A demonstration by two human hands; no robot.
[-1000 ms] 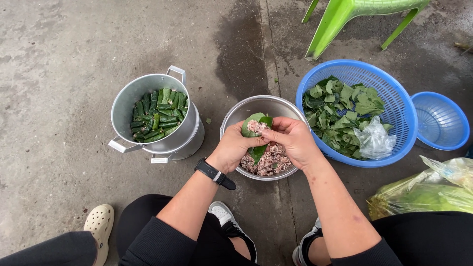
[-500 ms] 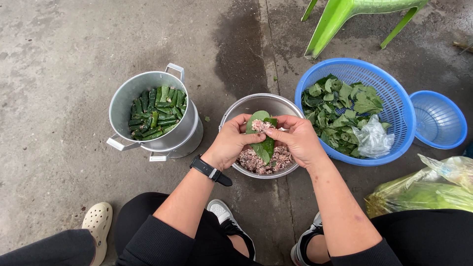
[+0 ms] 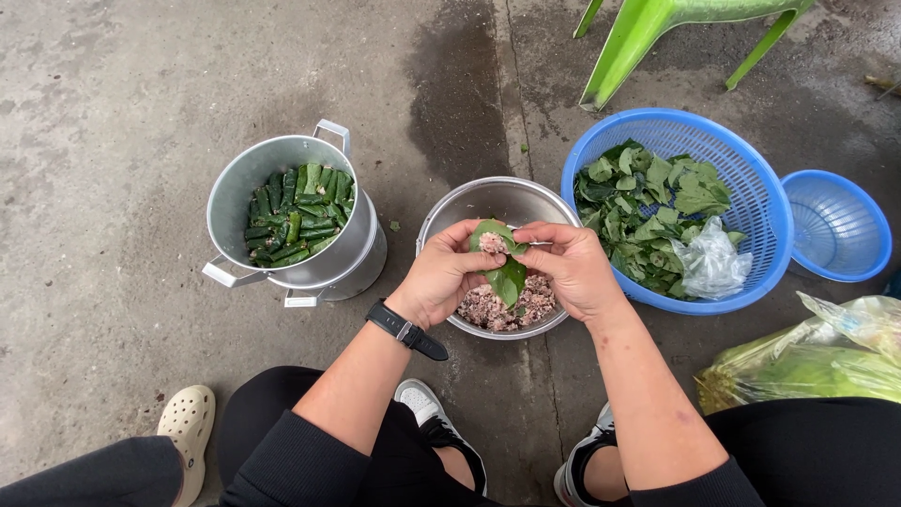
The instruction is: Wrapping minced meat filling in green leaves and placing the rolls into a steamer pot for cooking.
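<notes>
Over a steel bowl (image 3: 449, 211) of minced meat filling (image 3: 488, 308), both my hands hold one green leaf (image 3: 508, 278). A small lump of mince (image 3: 492, 243) lies on the leaf's upper part. My left hand (image 3: 439, 277), with a black watch on its wrist, grips the leaf's left side. My right hand (image 3: 571, 268) pinches the leaf's right edge with its fingertips. To the left stands a metal pot (image 3: 239, 192) packed with rolled green leaf parcels (image 3: 296, 216).
A blue basket (image 3: 741, 169) of loose leaves and a crumpled plastic bag stands to the right, a smaller empty blue basket (image 3: 837, 225) beyond it. A bag of greens (image 3: 826, 361) lies by my right knee. A green plastic chair leg (image 3: 629, 47) and a cream clog (image 3: 188, 427) are nearby.
The hands stay over the bowl, folding the leaf; the mince lump now sits at its upper part and the leaf hangs lower between the fingers.
</notes>
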